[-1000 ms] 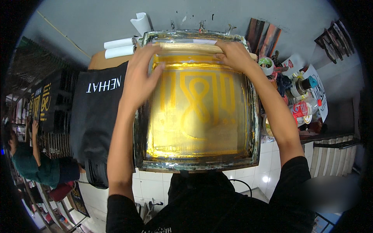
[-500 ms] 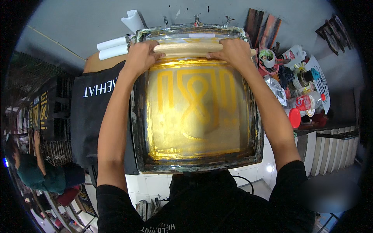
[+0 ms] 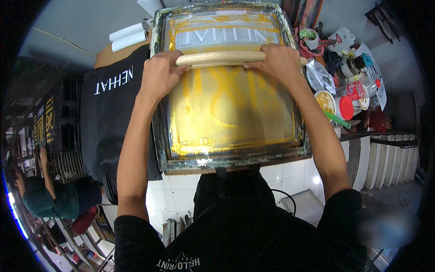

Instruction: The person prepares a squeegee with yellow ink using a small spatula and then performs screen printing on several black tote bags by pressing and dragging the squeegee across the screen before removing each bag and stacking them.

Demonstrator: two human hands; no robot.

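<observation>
Both my hands grip a long wooden-handled squeegee [image 3: 217, 59], held crosswise over a printing screen [image 3: 231, 131]. My left hand [image 3: 162, 75] is closed round its left end, thumb along the near side. Toward the other end, my right hand [image 3: 277, 65] grips the wood the same way. Gold-yellow ink smears the mesh, thickest along its near and left edges, and a looping pattern shows through on my side of the squeegee. Beyond the squeegee, pale lettering shows under streaks of ink. The squeegee's blade is hidden beneath the handle. A stained frame [image 3: 240, 160] surrounds the mesh.
Black printed fabric [image 3: 111, 118] lies left of the screen, below white rolls [image 3: 129, 36]. On the right crowd an ink tub [image 3: 325, 102] with a green-handled tool [image 3: 336, 119], a red lid [image 3: 345, 108] and bottles [image 3: 362, 88]. Another person [image 3: 54, 197] works at far left.
The squeegee has come toward me across the screen, both hands still on it, uncovering the lettered far part of the mesh. The view has shifted, bringing the ink tub into sight.
</observation>
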